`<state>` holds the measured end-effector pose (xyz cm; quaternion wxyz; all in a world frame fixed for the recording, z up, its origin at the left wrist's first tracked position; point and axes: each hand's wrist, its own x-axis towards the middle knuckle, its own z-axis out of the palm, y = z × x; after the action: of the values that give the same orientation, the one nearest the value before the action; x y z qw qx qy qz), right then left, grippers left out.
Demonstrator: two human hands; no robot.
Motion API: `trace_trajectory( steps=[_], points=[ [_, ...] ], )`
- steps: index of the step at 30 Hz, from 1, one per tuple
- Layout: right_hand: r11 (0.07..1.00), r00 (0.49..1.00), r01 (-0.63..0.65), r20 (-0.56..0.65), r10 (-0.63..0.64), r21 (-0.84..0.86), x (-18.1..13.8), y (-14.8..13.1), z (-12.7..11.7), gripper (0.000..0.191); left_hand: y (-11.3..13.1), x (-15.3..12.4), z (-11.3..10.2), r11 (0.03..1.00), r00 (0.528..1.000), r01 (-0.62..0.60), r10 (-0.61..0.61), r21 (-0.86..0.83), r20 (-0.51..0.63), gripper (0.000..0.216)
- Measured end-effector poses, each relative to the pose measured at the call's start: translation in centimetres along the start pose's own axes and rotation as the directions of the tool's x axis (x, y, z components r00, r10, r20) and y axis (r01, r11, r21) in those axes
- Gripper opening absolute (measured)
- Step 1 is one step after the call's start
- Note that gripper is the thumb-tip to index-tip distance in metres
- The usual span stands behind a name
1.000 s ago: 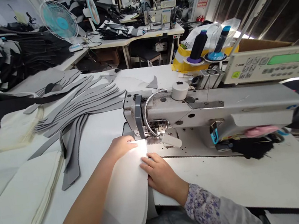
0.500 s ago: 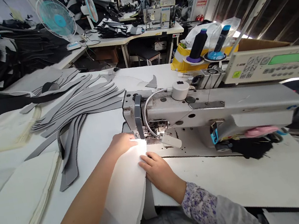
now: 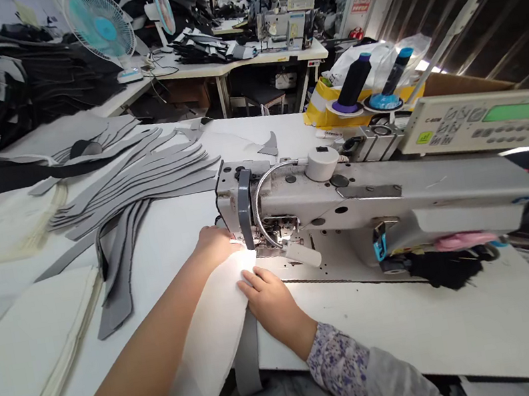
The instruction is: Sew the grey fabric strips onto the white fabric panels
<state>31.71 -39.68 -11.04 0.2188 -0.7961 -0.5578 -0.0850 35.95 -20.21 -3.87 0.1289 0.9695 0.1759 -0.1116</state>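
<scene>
Touching a white panel [image 3: 211, 335] at seven o'clock from the sewing machine head [image 3: 276, 192], with left hand [image 3: 214, 247] at eight, fingertips partly hidden, and right hand [image 3: 271, 298] at six, fingers close together on the panel's edge; whether pinching or merely resting, impossible to say. At ten o'clock, fanned gray strips [image 3: 141, 186]; at two, thread cones [image 3: 355, 83].
</scene>
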Motion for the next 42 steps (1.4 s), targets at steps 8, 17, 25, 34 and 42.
trace_trajectory(
  steps=[8, 17, 25, 34, 42],
  points=[
    [0.997, 0.999, -0.036, -0.036, 0.038, 0.061, 0.6, 0.9, 0.5, 0.035, 1.4, -13.7, 2.0, 0.995, 0.995, -0.09, 0.087, -0.053, -0.054, 0.035],
    [0.95, 0.982, -0.179, -0.017, 0.19, 0.257, -3.2, -2.1, -3.4, 0.018, 2.7, -16.2, 4.6, 1.0, 0.999, -0.006, 0.005, 0.014, 0.036, 0.013],
    [0.987, 1.0, 0.017, -0.005, -0.017, 0.163, -7.0, -4.3, -3.4, 0.024, 3.8, -14.4, 3.5, 0.978, 0.993, -0.063, 0.041, 0.197, 0.11, 0.022],
    [0.99, 0.998, 0.001, -0.056, 0.007, 0.141, -6.3, -3.6, -2.6, 0.025, 5.0, -11.8, 2.9, 0.953, 0.992, -0.09, 0.062, 0.288, 0.107, 0.029],
    [0.989, 1.0, 0.001, 0.015, -0.003, 0.147, -5.1, -3.2, -2.7, 0.036, 4.4, -10.9, 3.3, 0.953, 0.995, -0.095, 0.09, 0.286, 0.031, 0.032]
  ],
)
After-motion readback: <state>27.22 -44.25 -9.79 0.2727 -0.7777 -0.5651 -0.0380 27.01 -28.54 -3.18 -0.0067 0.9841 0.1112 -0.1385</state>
